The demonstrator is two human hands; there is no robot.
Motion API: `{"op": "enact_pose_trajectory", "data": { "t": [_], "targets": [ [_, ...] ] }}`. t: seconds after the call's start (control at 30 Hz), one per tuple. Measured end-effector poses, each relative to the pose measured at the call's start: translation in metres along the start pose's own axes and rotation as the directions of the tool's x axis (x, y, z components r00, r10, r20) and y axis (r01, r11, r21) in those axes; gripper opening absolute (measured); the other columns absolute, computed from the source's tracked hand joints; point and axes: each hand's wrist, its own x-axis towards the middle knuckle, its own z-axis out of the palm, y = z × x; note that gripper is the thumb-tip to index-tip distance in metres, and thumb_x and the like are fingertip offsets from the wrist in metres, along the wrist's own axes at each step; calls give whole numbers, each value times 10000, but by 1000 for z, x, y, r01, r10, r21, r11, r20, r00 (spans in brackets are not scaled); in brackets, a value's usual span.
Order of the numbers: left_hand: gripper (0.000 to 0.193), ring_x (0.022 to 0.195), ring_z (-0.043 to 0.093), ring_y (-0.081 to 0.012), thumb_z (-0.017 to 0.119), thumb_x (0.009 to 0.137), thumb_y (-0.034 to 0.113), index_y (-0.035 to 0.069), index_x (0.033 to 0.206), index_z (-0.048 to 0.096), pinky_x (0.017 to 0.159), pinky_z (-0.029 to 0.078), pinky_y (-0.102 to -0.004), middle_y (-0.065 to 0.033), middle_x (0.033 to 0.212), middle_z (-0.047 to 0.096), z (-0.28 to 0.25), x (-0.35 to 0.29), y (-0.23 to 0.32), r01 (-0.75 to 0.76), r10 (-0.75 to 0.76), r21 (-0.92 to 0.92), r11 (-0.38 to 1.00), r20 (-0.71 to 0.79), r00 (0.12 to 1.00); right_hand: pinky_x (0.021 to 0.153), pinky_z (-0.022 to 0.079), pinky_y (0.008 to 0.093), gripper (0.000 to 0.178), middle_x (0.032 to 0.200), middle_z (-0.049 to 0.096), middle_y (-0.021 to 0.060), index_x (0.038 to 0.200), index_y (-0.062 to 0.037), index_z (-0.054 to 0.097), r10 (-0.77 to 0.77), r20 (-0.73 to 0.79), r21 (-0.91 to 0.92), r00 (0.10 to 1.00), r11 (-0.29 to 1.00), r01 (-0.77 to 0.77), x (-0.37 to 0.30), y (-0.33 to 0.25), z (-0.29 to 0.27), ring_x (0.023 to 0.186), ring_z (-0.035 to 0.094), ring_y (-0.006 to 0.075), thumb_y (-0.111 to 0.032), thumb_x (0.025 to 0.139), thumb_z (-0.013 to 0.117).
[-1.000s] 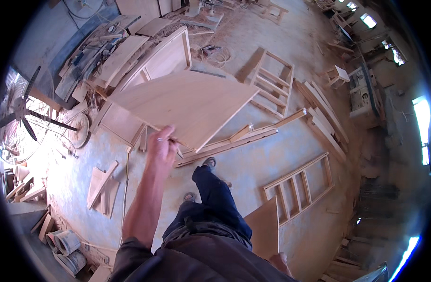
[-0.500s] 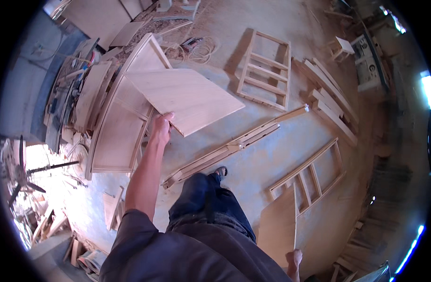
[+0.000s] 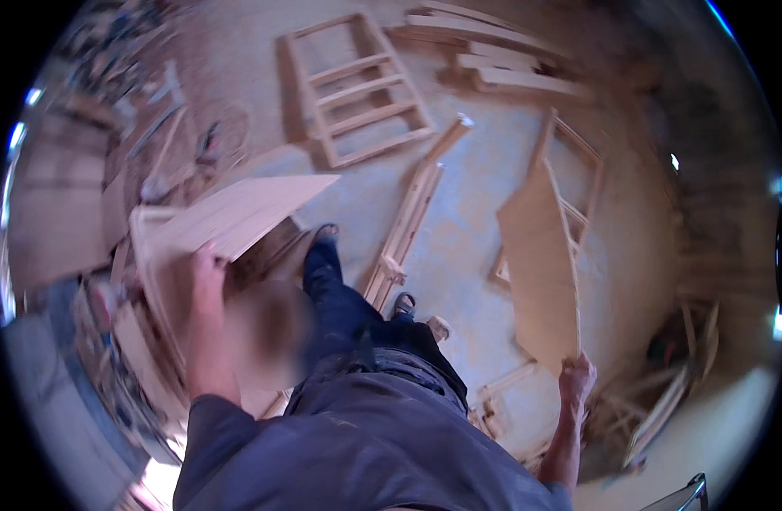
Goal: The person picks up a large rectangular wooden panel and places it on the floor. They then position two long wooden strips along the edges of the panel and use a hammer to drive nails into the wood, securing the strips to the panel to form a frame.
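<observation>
My left hand (image 3: 209, 262) is closed on the near edge of a pale wooden panel (image 3: 255, 209), which is tilted in front of a large framed wooden piece (image 3: 140, 234) at the left. In my right hand (image 3: 577, 376), fingers wrapped around its lower corner, is a second wooden panel (image 3: 540, 272). That panel stands on a slant and covers part of a rectangular wooden frame (image 3: 591, 157) lying behind it. The patch below my left hand is blurred.
A ladder-like wooden frame (image 3: 363, 85) lies on the floor ahead. Long wooden rails (image 3: 408, 217) stretch forward between the two panels. Stacked beams (image 3: 527, 81) lie at the far right, and scrap wood (image 3: 655, 409) is heaped behind my right hand.
My view has turned right, and I have stepped, with both shoes now showing. The right panel is farther forward and shows fully in view. The left panel looks more edge-on; both stay held.
</observation>
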Motion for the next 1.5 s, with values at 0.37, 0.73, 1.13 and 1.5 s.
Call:
{"op": "enact_pose_trajectory", "data": {
  "t": [0.37,0.73,1.13,1.5],
  "targets": [
    [469,1184,601,-390,593,907,-7,-68,1358,478,932,551,-596,-208,1277,590,40,233,21,260,-268,213,942,8,963,704,562,404,169,814,732,191,983,-58,737,174,-49,49,983,984,-172,-22,-147,-28,767,731,331,-96,832,671],
    [294,894,676,-341,548,889,31,-22,1165,636,723,573,-516,-173,1078,667,4,295,25,274,-356,752,600,-56,933,774,521,306,305,933,760,88,1089,-12,747,493,-19,342,870,821,-457,-107,-210,-13,852,679,144,9,785,725],
    [404,841,715,-340,672,872,289,-87,1008,729,711,540,-483,-192,921,742,152,287,-27,-550,55,823,142,548,835,798,535,289,368,1050,725,113,1191,69,678,484,-40,847,874,481,-228,-251,-227,-61,905,669,163,20,829,720],
    [500,1115,645,-282,527,1049,364,-36,1343,583,1037,483,-366,-149,1265,670,360,-136,-90,-255,-734,724,641,675,72,646,498,224,464,828,622,3,1319,45,539,611,214,972,762,-211,-104,-399,-241,9,639,543,67,-21,882,682]
  ]
}}
